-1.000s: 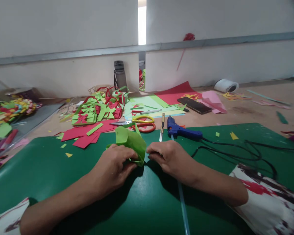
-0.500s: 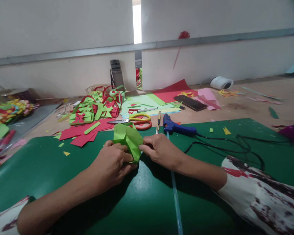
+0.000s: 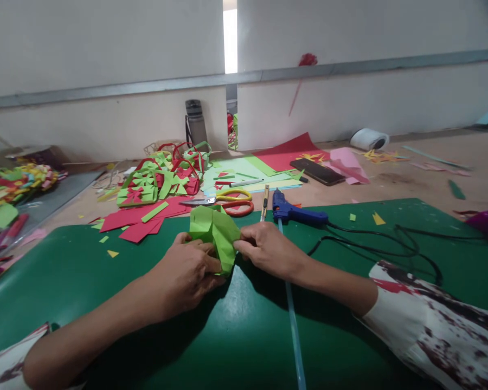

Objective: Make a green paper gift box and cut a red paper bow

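Between my two hands is a folded piece of bright green paper (image 3: pixel 218 233), creased and partly opened out like a small box or bag. My left hand (image 3: pixel 192 265) is closed around its left and lower side, some fingers hidden behind or inside it. With thumb and forefinger my right hand (image 3: pixel 268 249) pinches the right edge. Just beyond the right hand lie a box cutter (image 3: pixel 264 201) and a blue glue gun (image 3: pixel 299 210) with a long clear glue stick (image 3: pixel 294 330) running toward me. Scissors (image 3: pixel 231 205) with yellow and red handles rest behind the green paper.
A green mat (image 3: pixel 117 287) covers the near table. Small paper bags (image 3: pixel 158 179) in red and green are heaped behind, near red paper pieces (image 3: pixel 146 219). Farther back stand a bottle (image 3: pixel 196 124), a phone (image 3: pixel 317 171) and a white roll (image 3: pixel 368 139). A black cord (image 3: pixel 374 246) loops at right.
The green paper's right side has spread slightly and reaches a little lower. Both hands keep their hold on it, and the whole view has shifted slightly.
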Available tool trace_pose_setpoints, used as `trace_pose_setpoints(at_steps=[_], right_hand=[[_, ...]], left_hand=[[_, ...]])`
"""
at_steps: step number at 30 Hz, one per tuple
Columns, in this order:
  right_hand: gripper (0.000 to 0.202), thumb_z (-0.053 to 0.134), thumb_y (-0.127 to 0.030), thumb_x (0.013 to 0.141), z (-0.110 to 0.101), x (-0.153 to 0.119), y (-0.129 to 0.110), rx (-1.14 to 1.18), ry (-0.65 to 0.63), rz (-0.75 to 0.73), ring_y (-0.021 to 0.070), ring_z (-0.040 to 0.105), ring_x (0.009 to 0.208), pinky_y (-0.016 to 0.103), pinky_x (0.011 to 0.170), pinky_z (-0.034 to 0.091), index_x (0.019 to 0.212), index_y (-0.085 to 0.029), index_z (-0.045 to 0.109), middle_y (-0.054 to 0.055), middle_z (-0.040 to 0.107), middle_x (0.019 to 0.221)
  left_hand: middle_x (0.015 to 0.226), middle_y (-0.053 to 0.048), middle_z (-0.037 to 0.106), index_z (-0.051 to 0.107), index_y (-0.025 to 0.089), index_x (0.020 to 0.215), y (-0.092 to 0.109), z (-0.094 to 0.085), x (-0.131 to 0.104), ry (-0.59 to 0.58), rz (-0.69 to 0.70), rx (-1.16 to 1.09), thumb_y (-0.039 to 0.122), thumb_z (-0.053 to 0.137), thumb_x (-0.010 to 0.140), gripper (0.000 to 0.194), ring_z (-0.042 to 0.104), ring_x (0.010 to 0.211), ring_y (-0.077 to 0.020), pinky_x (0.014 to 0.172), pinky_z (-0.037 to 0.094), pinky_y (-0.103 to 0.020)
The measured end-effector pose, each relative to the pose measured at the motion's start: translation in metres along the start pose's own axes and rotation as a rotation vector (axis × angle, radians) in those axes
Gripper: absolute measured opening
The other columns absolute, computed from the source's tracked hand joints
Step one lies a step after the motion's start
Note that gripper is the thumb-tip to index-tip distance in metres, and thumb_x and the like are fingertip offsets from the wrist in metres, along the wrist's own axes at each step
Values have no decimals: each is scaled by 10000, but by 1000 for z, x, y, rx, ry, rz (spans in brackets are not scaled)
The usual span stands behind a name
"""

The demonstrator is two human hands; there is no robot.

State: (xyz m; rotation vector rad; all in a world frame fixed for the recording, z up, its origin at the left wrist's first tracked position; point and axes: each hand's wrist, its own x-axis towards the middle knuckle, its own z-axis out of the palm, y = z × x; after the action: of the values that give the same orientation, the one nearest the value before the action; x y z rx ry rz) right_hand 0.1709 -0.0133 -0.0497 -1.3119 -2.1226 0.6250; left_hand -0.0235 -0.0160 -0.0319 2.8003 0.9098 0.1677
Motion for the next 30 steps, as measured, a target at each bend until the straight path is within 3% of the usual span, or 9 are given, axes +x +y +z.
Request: trace_pose_setpoints(at_steps=[7, 14, 23, 27, 30], right_hand=[[293, 473, -114, 754, -1, 0, -1, -16, -2, 7, 63, 374, 445, 216, 456, 208, 471, -156, 412, -61, 407, 453], [284, 478, -140, 771, -1, 1, -2, -42, -27, 39, 64, 377, 440, 220, 451, 203, 493, -161, 422, -58, 410, 456], [314, 493, -133, 748, -1, 2, -3, -106, -17, 73, 61, 300, 457, 225, 458, 186, 480, -170, 333, -73, 279, 475], [329, 552, -187, 755, -6, -1, -6, -138, -3, 99, 71, 305, 470, 230, 471, 198, 461, -159, 407, -70, 306, 459], [259, 601, -190, 750, -13, -4, -9, -135, -22, 90, 74, 365, 482, 222, 485, 229, 507, -145, 526, -60, 408, 466]], left_hand=[[790, 4, 611, 611, 190, 653, 3, -7, 2, -131, -67, -29, 240, 579, 814, 172, 548, 790, -167, 812, 263, -359], [818, -17, 619, 613, 177, 665, 9, -8, 0, -140, -97, 49, 263, 529, 844, 216, 547, 809, -189, 816, 240, -395], [739, 5, 601, 577, 163, 647, 8, -6, 1, -105, -94, -3, 212, 491, 859, 234, 532, 716, -147, 740, 234, -347], [764, 1, 619, 594, 175, 665, 6, -6, 1, -92, -77, -15, 229, 489, 867, 233, 549, 749, -157, 746, 242, -333], [765, 0, 628, 609, 187, 686, 7, -6, 1, -74, -73, -17, 234, 486, 870, 227, 555, 740, -155, 743, 257, -320]])
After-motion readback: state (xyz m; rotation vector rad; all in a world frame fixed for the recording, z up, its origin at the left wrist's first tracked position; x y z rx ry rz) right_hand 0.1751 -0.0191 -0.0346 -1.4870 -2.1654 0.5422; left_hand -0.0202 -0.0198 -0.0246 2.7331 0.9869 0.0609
